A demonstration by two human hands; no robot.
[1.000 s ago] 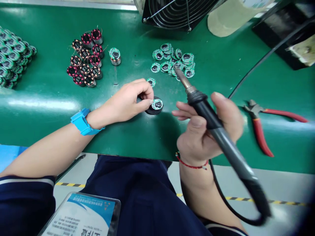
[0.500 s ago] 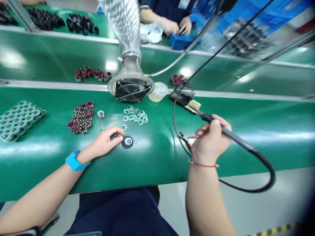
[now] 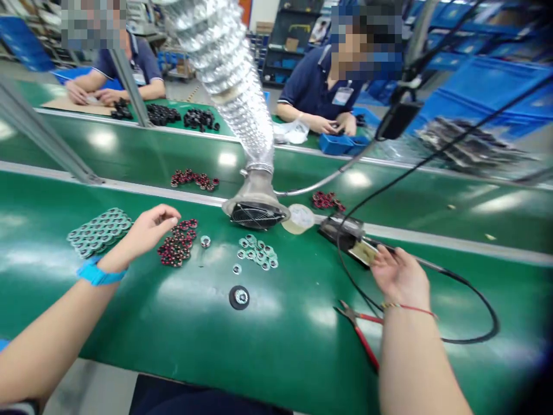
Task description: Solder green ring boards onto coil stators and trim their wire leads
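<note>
Electronics assembly workshop or factory floor. A long green workbench (image 3: pixel 285 357) fills the lower frame, with small round circuit boards (image 3: pixel 250 254) and wound coils (image 3: pixel 175 248) in groups at centre. A silvery ventilation duct (image 3: pixel 242 86) hangs from top centre. Two people in navy shirts, upper left (image 3: pixel 144 60) and upper right (image 3: pixel 305 78), work opposite; storage shelving (image 3: pixel 283 23) stands behind.

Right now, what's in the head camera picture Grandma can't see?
A bare right hand is at a black and grey soldering iron; the left hand is near clustered red and copper coils. Between them, a round green circuit board sits on a round black holder on a green table.
</note>
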